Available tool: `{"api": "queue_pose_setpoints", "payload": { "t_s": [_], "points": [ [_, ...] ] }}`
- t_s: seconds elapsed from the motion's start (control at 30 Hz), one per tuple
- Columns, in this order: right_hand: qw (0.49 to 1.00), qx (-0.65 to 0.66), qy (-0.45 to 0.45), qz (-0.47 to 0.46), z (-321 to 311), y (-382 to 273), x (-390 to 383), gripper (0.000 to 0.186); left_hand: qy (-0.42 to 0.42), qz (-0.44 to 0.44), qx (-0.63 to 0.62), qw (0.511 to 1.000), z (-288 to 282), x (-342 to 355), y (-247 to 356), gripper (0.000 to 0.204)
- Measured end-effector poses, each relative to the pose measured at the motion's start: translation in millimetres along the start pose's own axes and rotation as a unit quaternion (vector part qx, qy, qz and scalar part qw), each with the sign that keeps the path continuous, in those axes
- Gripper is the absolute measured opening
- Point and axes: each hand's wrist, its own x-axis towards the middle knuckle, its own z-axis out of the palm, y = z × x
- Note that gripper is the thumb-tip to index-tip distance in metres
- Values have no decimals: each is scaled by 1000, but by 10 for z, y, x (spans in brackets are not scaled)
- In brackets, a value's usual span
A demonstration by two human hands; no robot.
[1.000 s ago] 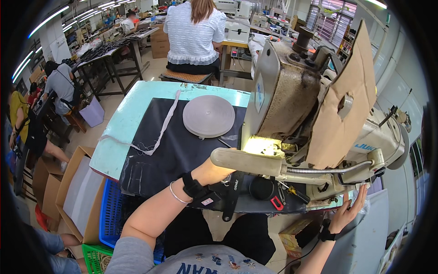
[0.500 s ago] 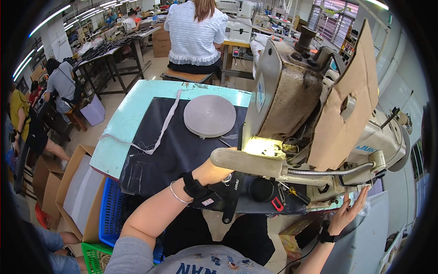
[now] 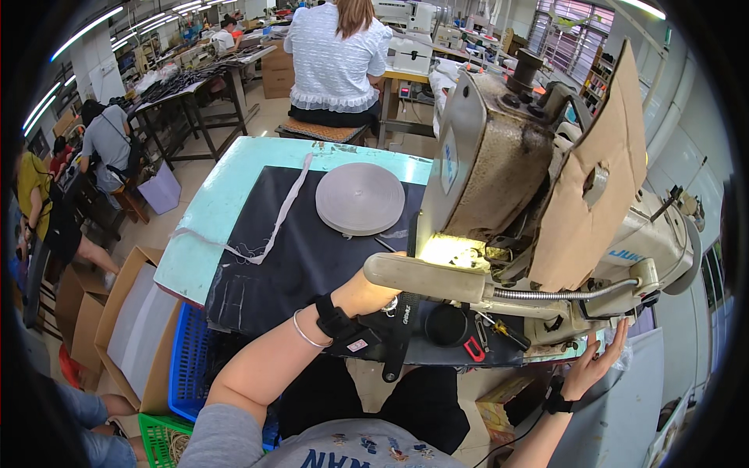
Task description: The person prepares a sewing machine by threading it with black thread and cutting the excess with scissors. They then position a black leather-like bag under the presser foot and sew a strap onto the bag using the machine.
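Observation:
My left hand (image 3: 367, 295) reaches under the sewing machine's lamp arm (image 3: 425, 279); its fingers are hidden behind that arm. Directly below it hangs a black strap (image 3: 399, 340) with pale print, its rounded end with a hole pointing toward my lap. The old sewing machine (image 3: 499, 156) has a lit needle area, which the lamp arm partly covers. Out to the right, my right hand (image 3: 591, 368) has its fingers stretched upward at the machine bed's right end, by a clear plastic piece (image 3: 622, 357). It grips nothing that I can see.
A grey webbing roll (image 3: 360, 198) and frayed pale strip (image 3: 285, 210) lie on the table's black sheet. Right of the strap are a round black dish (image 3: 445, 324), red cutter (image 3: 473, 349) and screwdriver (image 3: 511, 334). A blue crate (image 3: 187, 363) stands at left. Ahead, a person sits.
The print on the black strap has shifted, so the strap has moved a little under my left hand. Both hands stay in nearly the same places.

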Motion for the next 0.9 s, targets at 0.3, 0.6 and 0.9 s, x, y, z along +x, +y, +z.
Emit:
{"api": "queue_pose_setpoints", "payload": {
  "t_s": [0.3,0.6,0.9],
  "points": [
    [995,71,44,47,192,222,-139,41,3,8,-63,998,32,9,-11,25],
    [993,77,45,78,-216,592,461,37,6,20,-36,999,30,12,-11,23],
    [999,-17,-35,5,-726,1855,2312,31,-7,-13,12,1000,14,0,147,21]
  ]
}}
